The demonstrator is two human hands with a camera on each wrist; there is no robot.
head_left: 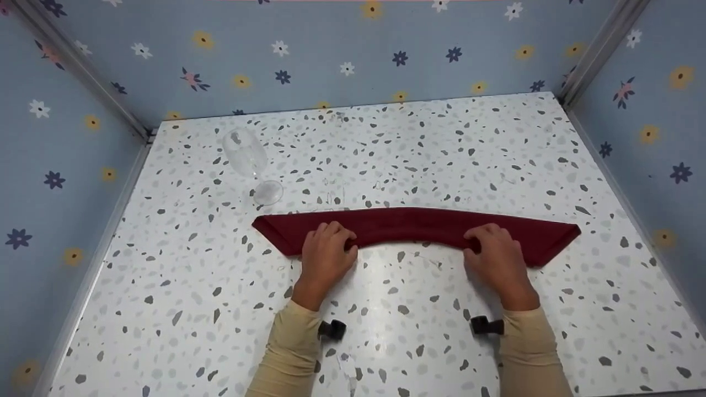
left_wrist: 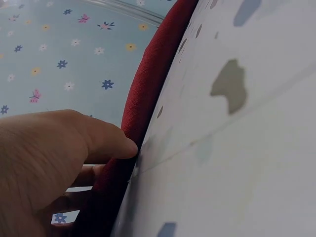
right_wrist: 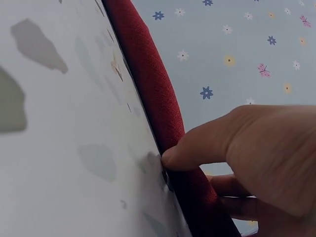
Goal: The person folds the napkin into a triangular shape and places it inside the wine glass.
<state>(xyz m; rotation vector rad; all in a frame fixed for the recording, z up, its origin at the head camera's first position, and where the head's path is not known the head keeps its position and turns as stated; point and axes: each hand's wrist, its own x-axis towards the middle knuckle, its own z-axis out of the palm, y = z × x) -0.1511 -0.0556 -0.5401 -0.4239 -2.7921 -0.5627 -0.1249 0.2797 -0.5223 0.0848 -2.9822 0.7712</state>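
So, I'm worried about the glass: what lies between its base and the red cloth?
In the head view, only bare speckled tabletop separates the glass base from the red cloth.

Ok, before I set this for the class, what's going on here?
A person's left grip and right grip each pinch the near edge of a long, dark red strip of fabric. The fabric rests on a white, grey-speckled table, its near edge curving away from the person in the middle. A clear, stemmed drinking glass is on the table beyond the fabric's left end, touched by neither grip.
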